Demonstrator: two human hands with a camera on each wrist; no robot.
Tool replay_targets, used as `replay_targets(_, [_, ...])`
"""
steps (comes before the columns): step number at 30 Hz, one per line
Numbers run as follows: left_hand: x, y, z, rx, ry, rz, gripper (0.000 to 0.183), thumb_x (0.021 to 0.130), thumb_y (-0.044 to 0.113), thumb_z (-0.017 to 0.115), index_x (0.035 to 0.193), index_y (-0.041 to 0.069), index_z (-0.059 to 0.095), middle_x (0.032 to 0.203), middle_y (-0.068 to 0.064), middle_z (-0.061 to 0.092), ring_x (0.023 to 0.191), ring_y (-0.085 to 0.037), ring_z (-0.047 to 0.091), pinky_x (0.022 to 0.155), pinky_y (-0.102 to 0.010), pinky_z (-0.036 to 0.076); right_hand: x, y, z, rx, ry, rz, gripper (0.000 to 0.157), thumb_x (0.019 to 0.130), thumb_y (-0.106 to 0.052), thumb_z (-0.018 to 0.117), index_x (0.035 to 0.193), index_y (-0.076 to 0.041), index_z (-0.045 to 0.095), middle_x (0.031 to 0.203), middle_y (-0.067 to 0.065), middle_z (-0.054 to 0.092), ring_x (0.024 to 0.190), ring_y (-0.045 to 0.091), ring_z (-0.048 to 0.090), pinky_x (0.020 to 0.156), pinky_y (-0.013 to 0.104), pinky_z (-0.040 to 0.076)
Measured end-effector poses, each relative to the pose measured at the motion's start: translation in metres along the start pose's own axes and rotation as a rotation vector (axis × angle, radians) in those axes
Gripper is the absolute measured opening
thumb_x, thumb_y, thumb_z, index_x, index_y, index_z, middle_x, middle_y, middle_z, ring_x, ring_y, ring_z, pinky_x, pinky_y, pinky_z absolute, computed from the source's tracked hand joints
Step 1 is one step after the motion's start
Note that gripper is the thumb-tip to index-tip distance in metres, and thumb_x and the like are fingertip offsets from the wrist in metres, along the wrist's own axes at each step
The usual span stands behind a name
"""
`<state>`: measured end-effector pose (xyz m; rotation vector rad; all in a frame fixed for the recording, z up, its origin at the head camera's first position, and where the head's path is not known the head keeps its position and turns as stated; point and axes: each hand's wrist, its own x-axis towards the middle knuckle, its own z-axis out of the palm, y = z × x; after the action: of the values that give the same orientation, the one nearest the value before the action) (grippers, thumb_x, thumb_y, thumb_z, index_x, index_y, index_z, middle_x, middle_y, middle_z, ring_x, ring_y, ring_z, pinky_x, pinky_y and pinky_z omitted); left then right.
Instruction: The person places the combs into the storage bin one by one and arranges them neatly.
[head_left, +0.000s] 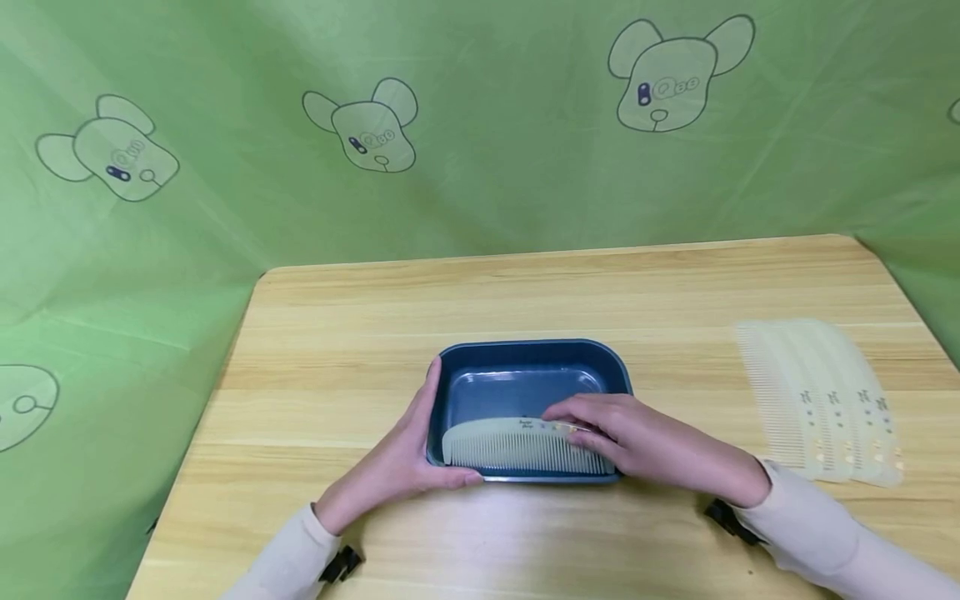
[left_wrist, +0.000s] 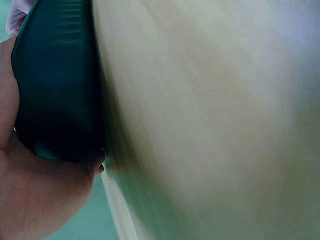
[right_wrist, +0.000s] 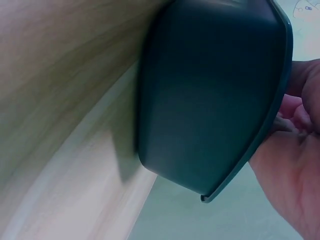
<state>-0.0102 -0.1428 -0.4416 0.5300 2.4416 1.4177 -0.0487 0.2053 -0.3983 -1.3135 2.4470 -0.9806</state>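
Observation:
A dark blue rectangular plastic basin (head_left: 517, 387) stands on the table in the head view. My left hand (head_left: 405, 454) grips its left end, the thumb along the front rim; in the left wrist view the palm curves about the basin's corner. A pale green comb (head_left: 495, 442) lies lengthwise inside the basin along its front side, teeth toward me. My right hand (head_left: 607, 425) reaches over the right rim and pinches the comb's right end between thumb and fingers. In the right wrist view the basin's wall (right_wrist: 210, 100) hides the comb.
Several matching pale combs (head_left: 825, 400) lie overlapped in a fan on the right of the wooden table (head_left: 337, 333). A green cloth (head_left: 487, 208) with printed animal heads hangs behind and at both sides. Black straps (head_left: 731, 523) sit at the wrists.

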Motion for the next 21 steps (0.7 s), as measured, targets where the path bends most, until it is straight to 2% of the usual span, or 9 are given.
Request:
replay_targets(5, [-0.001, 0.0, 0.0, 0.009, 0.007, 0.009, 0.152, 0.078, 0.035, 0.101, 0.175, 0.022, -0.014, 0.181, -0.013, -0.005, 0.164, -0.039, 0.009, 0.125, -0.067, 0.022, 0.0, -0.001, 0.002, -0.03, -0.011, 0.009, 0.028, 0.112, -0.008, 0.063, 0.138, -0.009, 0.071, 0.132, -0.002, 0.073, 0.121, 0.02, 0.069, 0.099, 0.048, 0.06])
replay_targets(8, [-0.001, 0.0, 0.0, 0.005, 0.004, -0.001, 0.151, 0.078, 0.035, 0.101, 0.175, 0.024, -0.014, 0.181, -0.011, -0.005, 0.164, -0.036, 0.009, 0.126, -0.064, 0.021, 0.0, -0.002, 0.004, -0.053, -0.001, -0.001, 0.027, 0.111, -0.007, 0.063, 0.137, -0.01, 0.072, 0.131, -0.002, 0.073, 0.12, 0.02, 0.07, 0.1, 0.048, 0.06])
replay_targets(12, [-0.001, 0.0, -0.001, -0.004, -0.004, -0.019, 0.151, 0.079, 0.036, 0.101, 0.175, 0.027, -0.015, 0.181, -0.008, -0.006, 0.164, -0.032, 0.008, 0.127, -0.06, 0.02, 0.0, -0.003, 0.008, -0.096, 0.027, -0.027, 0.028, 0.108, -0.003, 0.066, 0.135, -0.01, 0.071, 0.125, -0.003, 0.072, 0.113, 0.015, 0.07, 0.094, 0.043, 0.062])
replay_targets(16, [0.0, 0.002, -0.001, -0.006, -0.009, -0.014, 0.151, 0.079, 0.037, 0.101, 0.175, 0.025, -0.015, 0.181, -0.008, -0.006, 0.165, -0.032, 0.008, 0.127, -0.06, 0.021, -0.001, -0.003, 0.012, -0.136, 0.061, -0.053, 0.029, 0.105, 0.0, 0.07, 0.132, -0.01, 0.071, 0.118, -0.005, 0.07, 0.103, 0.008, 0.067, 0.087, 0.036, 0.063])
replay_targets(21, [0.0, 0.003, -0.001, -0.007, -0.01, -0.02, 0.151, 0.079, 0.037, 0.101, 0.175, 0.029, -0.016, 0.181, -0.007, -0.006, 0.165, -0.032, 0.008, 0.127, -0.061, 0.021, -0.002, -0.002, 0.013, -0.169, 0.097, -0.097, 0.028, 0.102, 0.001, 0.073, 0.128, -0.009, 0.073, 0.117, -0.005, 0.069, 0.107, 0.009, 0.066, 0.09, 0.036, 0.062])
